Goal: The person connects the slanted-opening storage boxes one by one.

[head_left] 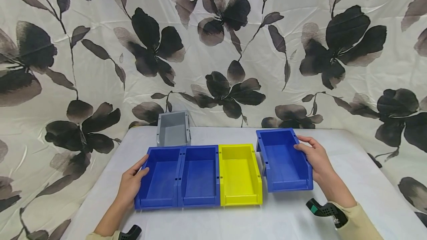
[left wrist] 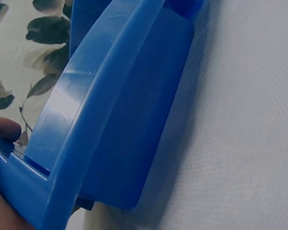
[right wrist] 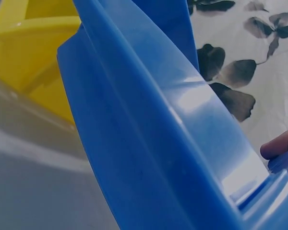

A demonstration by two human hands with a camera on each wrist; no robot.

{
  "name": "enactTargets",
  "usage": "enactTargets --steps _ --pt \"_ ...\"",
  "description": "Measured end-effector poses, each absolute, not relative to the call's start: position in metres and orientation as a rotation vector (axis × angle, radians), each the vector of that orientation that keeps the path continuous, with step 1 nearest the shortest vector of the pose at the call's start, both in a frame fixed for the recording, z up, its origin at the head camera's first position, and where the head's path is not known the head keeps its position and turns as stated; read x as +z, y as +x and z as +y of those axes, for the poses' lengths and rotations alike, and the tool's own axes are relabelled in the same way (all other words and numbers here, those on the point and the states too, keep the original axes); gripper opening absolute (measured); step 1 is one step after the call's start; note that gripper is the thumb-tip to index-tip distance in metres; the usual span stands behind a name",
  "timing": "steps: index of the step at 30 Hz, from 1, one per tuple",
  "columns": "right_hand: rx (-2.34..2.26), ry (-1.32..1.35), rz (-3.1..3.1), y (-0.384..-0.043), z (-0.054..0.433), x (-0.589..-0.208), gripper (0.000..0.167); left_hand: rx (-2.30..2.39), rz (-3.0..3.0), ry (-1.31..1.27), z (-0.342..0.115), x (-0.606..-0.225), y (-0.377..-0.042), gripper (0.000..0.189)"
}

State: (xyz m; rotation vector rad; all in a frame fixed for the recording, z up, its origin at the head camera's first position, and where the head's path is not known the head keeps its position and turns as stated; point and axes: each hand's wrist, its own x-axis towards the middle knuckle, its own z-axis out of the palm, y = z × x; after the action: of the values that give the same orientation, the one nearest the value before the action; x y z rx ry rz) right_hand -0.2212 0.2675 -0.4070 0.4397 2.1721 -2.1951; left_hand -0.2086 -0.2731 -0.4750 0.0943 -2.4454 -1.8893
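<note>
My right hand grips the right side wall of a blue bin, thumb over the rim. This bin is held close to the right of a yellow bin, with a narrow gap between them. At the other end, my left hand holds the left wall of the leftmost blue bin, its thumb inside the rim. Another blue bin sits between that one and the yellow bin, side by side in a row. Both wrist views show a blue side wall close up, with a thumb at the rim.
A grey bin stands behind the two left blue bins. White cloth covers the table, whose back edge meets a floral curtain. The curtain also lines both sides.
</note>
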Motion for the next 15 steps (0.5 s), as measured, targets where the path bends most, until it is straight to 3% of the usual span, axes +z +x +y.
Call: enactTargets --steps 15 --pt "-2.209 0.433 2.126 -0.2186 0.2654 -0.4130 0.046 -1.880 -2.438 0.092 -0.2722 -0.4765 -0.2080 0.051"
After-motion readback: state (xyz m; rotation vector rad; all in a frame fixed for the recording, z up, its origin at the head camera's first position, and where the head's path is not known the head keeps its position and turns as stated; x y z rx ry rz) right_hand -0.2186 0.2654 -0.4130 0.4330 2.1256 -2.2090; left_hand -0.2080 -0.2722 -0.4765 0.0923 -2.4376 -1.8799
